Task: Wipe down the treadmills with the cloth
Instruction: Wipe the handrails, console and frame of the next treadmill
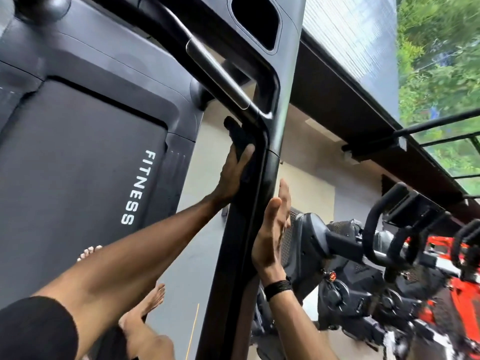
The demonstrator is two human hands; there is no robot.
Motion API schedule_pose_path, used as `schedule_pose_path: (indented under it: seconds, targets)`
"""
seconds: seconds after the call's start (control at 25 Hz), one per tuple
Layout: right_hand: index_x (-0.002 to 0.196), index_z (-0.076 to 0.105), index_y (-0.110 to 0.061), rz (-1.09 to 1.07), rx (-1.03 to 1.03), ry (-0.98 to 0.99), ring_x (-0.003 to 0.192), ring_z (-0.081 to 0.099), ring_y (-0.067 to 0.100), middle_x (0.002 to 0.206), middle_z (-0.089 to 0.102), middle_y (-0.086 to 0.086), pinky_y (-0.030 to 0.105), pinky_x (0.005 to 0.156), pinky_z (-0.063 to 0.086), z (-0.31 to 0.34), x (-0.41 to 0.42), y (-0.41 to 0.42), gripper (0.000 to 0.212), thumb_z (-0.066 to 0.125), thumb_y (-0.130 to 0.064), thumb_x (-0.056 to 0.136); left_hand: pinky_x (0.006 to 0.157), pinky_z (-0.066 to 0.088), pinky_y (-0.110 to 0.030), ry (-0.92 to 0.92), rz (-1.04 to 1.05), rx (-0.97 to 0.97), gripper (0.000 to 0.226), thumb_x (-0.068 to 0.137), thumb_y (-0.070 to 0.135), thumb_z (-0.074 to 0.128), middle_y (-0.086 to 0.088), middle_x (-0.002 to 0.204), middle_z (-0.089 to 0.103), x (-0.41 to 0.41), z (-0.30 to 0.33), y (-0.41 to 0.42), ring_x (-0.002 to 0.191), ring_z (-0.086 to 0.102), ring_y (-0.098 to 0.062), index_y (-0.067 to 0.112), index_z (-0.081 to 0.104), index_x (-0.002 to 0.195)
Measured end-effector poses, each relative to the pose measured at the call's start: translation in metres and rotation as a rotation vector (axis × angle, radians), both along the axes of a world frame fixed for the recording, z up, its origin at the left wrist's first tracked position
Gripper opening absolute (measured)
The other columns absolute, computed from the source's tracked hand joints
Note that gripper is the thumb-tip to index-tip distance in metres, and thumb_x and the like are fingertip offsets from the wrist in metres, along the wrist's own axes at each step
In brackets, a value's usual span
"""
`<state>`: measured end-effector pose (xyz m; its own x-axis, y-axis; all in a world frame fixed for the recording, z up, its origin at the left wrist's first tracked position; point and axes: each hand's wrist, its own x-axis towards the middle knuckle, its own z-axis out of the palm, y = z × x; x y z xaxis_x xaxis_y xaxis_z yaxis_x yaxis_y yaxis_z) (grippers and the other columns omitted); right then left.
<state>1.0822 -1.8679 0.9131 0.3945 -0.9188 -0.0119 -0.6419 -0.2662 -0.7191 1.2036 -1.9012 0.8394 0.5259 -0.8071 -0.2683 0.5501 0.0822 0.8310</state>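
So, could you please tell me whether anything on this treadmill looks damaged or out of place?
Nothing stands out. The left hand presses a dark cloth against the treadmill's side rail, which looks intact; the right hand is open beside it.

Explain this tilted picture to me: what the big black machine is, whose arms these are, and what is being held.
The picture comes from a camera worn on a person's head, looking down at their own arms, so everything looks tilted. The large dark machine is a treadmill; its belt carries the word FITNESS. The left hand presses a dark cloth against the inner side of the treadmill's black side rail. The right hand lies open and flat against the rail's other side, holding nothing; a dark band circles that wrist. The person's bare feet show below. To the right stand exercise bikes, blurred.
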Motion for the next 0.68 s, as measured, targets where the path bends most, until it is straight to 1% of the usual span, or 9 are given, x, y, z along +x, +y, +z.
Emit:
schedule_pose_path:
  seconds: [0.16, 0.24, 0.28, 0.32, 0.36, 0.4, 0.52, 0.6, 0.68]
  targets:
    - [0.158, 0.018, -0.028, 0.013, 0.013, 0.030, 0.152, 0.009, 0.003, 0.165, 0.015, -0.012, 0.051, 0.124, 0.009, 0.002, -0.001, -0.003, 0.090, 0.009, -0.083, 0.087, 0.115, 0.035, -0.037, -0.181, 0.027, -0.114, 0.073, 0.090, 0.065, 0.053, -0.001, 0.141, 0.049, -0.047, 0.002, 0.036, 0.133, 0.046, -0.012, 0.018, 0.037, 0.145]
    - [0.159, 0.017, -0.026, 0.028, -0.002, 0.072, 0.152, 0.006, 0.004, 0.166, 0.013, -0.009, 0.050, 0.124, 0.005, 0.003, 0.000, -0.004, 0.093, 0.006, -0.083, 0.086, 0.114, 0.036, -0.037, -0.232, 0.015, -0.090, 0.075, 0.087, 0.064, 0.059, -0.001, 0.143, 0.048, -0.021, 0.011, 0.018, 0.134, 0.046, -0.014, 0.024, 0.036, 0.146]
    - [0.159, 0.015, -0.025, 0.039, -0.023, 0.102, 0.152, 0.003, 0.004, 0.167, 0.011, -0.007, 0.049, 0.124, 0.002, 0.002, 0.001, -0.006, 0.094, 0.003, -0.083, 0.086, 0.108, 0.042, -0.039, -0.192, 0.001, -0.037, 0.073, 0.084, 0.065, 0.064, -0.002, 0.136, 0.055, -0.002, 0.017, 0.005, 0.125, 0.054, -0.015, 0.024, 0.044, 0.140]
    - [0.159, 0.013, -0.026, 0.048, -0.044, 0.134, 0.152, -0.001, 0.004, 0.167, 0.008, -0.005, 0.048, 0.124, -0.002, 0.002, 0.003, -0.009, 0.094, 0.001, -0.083, 0.085, 0.096, 0.049, -0.038, -0.147, 0.000, -0.036, 0.064, 0.081, 0.065, 0.068, -0.002, 0.117, 0.064, 0.015, 0.021, -0.008, 0.107, 0.062, -0.014, 0.021, 0.055, 0.125]
    - [0.159, 0.010, -0.027, 0.049, -0.057, 0.167, 0.152, -0.005, 0.004, 0.167, 0.004, -0.005, 0.048, 0.123, -0.006, 0.001, 0.004, -0.014, 0.095, -0.001, -0.083, 0.084, 0.086, 0.050, -0.034, -0.108, 0.008, -0.050, 0.052, 0.080, 0.064, 0.071, 0.005, 0.095, 0.067, 0.023, 0.022, -0.017, 0.088, 0.063, -0.011, 0.021, 0.059, 0.106]
    - [0.159, 0.006, -0.030, 0.047, -0.058, 0.197, 0.152, -0.009, 0.004, 0.168, 0.001, -0.005, 0.047, 0.122, -0.010, 0.001, 0.005, -0.020, 0.095, -0.003, -0.085, 0.082, 0.086, 0.047, -0.032, -0.078, 0.044, -0.057, 0.042, 0.081, 0.061, 0.070, 0.014, 0.086, 0.064, 0.023, 0.025, -0.020, 0.082, 0.060, -0.007, 0.024, 0.057, 0.097]
    - [0.158, -0.002, -0.036, 0.051, -0.057, 0.244, 0.151, -0.015, 0.005, 0.167, -0.006, -0.003, 0.046, 0.119, -0.015, -0.001, 0.008, -0.030, 0.092, -0.003, -0.086, 0.081, 0.101, 0.041, -0.026, -0.122, 0.107, -0.077, 0.035, 0.080, 0.056, 0.063, 0.028, 0.095, 0.061, 0.000, 0.031, 0.006, 0.098, 0.058, 0.005, 0.034, 0.053, 0.105]
    - [0.158, -0.003, -0.034, 0.045, -0.063, 0.240, 0.151, -0.015, 0.007, 0.167, -0.005, 0.001, 0.045, 0.119, -0.015, 0.001, 0.007, -0.027, 0.087, 0.000, -0.081, 0.085, 0.099, 0.041, -0.021, -0.128, 0.095, -0.066, 0.037, 0.080, 0.055, 0.062, 0.025, 0.101, 0.061, -0.022, 0.028, 0.030, 0.102, 0.058, 0.008, 0.035, 0.052, 0.109]
    - [0.159, 0.000, -0.028, 0.019, -0.073, 0.220, 0.152, -0.011, 0.009, 0.167, -0.001, 0.005, 0.045, 0.120, -0.012, 0.005, 0.008, -0.024, 0.078, 0.005, -0.069, 0.092, 0.102, 0.043, -0.027, -0.118, 0.064, -0.053, 0.038, 0.082, 0.054, 0.062, 0.016, 0.108, 0.061, -0.043, 0.024, 0.053, 0.106, 0.057, 0.002, 0.034, 0.052, 0.112]
